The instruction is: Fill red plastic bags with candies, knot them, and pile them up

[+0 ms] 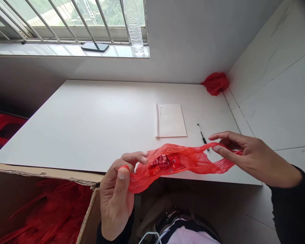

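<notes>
- Above the near edge of a white table (109,115), seen from the head camera, small red packets (164,160) lie inside a thin red plastic bag (195,159); pale characters and a flower-like motif are printed on them, too small and blurred to read.
- On the tabletop beyond the bag, a notepad (171,120) bears a short column of dark marks at the page's upper left, too tiny to read; a dark-gripped pen (201,133) lies to its right.
- Between the two hands, the bag is drawn out sideways, translucent, crinkled and bright red; its upper side gapes at the left, showing the packets, while its right part narrows into gathered film.
- At the bag's left end, the left hand (118,198) is closed in a pinch, red film caught at the thumb; at the other end, the right hand (247,154) is half open, thumb laid against the film, index finger raised apart; how firmly it grips cannot be told.
- Along the edges, white tabletop spreads broadly left of the notepad; a tiled wall (274,101) bounds the right side; a cardboard box (40,171) abuts the near left edge, heaped with red plastic (61,210); a crumpled red bundle (216,83) sits in the far right corner.
</notes>
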A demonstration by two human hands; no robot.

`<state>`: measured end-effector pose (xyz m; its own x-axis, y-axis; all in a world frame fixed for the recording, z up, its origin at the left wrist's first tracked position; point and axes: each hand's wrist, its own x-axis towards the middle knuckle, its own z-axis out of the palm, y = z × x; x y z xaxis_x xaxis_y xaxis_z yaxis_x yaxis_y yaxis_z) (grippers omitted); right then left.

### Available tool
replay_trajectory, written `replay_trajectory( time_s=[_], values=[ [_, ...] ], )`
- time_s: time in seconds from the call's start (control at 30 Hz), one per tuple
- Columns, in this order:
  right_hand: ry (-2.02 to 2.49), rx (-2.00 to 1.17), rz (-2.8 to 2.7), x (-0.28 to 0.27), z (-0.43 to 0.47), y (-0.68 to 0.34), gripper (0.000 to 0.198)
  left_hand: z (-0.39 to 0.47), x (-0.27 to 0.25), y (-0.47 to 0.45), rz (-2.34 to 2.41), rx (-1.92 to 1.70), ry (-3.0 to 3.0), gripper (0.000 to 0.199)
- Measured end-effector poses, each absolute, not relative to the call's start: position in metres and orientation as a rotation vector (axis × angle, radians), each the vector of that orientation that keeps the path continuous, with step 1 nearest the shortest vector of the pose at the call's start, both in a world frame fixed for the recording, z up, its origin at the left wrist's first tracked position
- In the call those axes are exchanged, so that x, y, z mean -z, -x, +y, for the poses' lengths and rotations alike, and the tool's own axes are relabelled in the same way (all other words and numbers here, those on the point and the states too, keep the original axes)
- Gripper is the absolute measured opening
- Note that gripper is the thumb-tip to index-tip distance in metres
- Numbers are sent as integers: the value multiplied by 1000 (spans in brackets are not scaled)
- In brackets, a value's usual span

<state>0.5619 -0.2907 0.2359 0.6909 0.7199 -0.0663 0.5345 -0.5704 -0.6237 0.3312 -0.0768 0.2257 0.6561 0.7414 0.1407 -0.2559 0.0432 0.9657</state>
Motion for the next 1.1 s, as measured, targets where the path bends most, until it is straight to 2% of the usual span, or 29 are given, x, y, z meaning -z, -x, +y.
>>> replay_trajectory(
  time_s=[0.07,0.17,0.27,0.37,0.4,0.47,0.5,0.6,0.77,0.93,1.1],
  values=[
    [2268,-300,-908,-255,-293,-556,36,-75,-234,-331,338,-718,-1249,30],
    [2180,-149,-803,-280,-291,-541,19,-76,-244,-335,318,-683,-1237,36],
    [2001,-108,-958,-294,-282,-525,7,-83,-249,-343,414,-639,-1316,42],
    [1751,-227,-1302,-298,-264,-511,17,-94,-252,-351,479,-548,-1505,32],
    [1676,-273,-1394,-298,-257,-507,20,-98,-253,-353,459,-488,-1574,34],
    [1579,-327,-1516,-298,-242,-500,21,-104,-255,-357,352,-328,-1706,51],
    [1556,-331,-1557,-298,-236,-497,19,-107,-256,-359,285,-253,-1751,52],
    [1530,-291,-1594,-295,-226,-492,16,-106,-253,-363,218,-264,-1742,23],
    [1736,-186,-1497,-279,-228,-501,38,-95,-244,-365,336,-325,-1520,28],
    [1695,-269,-1434,-264,-223,-506,22,-92,-244,-365,334,-258,-1541,32],
    [1757,-208,-1332,-262,-218,-502,20,-91,-245,-369,370,-188,-1481,37]
  ],
)
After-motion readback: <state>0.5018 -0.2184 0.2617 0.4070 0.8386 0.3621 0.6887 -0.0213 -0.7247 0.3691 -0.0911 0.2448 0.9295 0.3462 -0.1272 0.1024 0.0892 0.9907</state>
